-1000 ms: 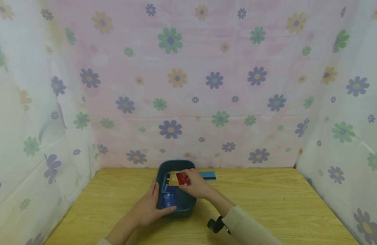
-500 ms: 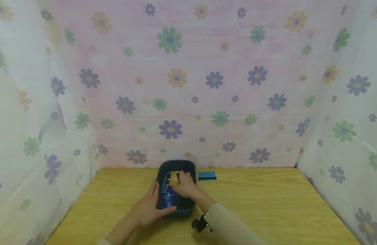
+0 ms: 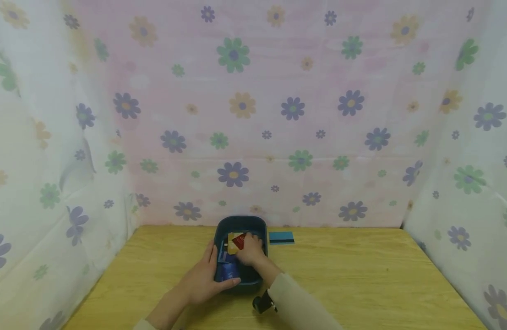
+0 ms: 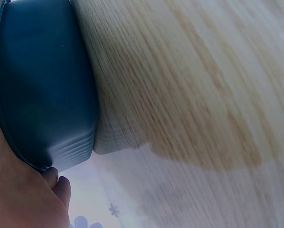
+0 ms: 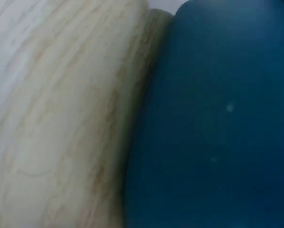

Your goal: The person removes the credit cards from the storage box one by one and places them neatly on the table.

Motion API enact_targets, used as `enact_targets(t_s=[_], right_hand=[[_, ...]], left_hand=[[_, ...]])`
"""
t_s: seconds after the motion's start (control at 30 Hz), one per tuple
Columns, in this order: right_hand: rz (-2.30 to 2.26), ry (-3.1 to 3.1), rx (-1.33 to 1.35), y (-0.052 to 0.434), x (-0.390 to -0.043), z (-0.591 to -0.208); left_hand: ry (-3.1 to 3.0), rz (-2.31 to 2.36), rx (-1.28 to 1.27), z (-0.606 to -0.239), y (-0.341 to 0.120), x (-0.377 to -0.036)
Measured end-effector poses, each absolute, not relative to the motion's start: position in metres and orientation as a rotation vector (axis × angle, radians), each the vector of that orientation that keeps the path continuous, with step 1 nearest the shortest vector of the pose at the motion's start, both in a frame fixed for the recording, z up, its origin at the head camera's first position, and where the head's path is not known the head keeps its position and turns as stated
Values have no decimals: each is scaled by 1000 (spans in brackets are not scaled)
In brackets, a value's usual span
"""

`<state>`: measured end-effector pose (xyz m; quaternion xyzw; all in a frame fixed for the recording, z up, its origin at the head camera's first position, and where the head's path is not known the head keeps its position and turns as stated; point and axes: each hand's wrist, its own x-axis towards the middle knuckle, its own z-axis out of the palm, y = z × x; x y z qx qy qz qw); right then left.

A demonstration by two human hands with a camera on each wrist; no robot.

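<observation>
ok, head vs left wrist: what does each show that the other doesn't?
Head only: the right hand inside the blue bin on a red card, other cards in the bin, a teal card on the table behind, and the floral curtain.
Left wrist only: the bin's outer wall close up, down to where it meets the wood.
Both: the left hand holding the bin, and the wooden table.

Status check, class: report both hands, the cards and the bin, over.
Left hand grips dark blue plastic bin. Right hand inside bin, pinching red card. Blue striped card on wooden table, clear of hands.
</observation>
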<state>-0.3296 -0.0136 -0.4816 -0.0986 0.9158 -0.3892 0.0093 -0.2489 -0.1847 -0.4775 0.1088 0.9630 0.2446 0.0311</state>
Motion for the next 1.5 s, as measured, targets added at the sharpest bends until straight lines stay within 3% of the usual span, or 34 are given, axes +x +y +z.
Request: enact_targets(t_s=[1.13,1.5], right_hand=[[-1167,2892,-358,-18,-327,-488],[-1011,2887,-621,-19,-328,-483]], left_hand=[[2978,743,339,-478,-185,-248],[2972,745,358,-478,-186,-248]])
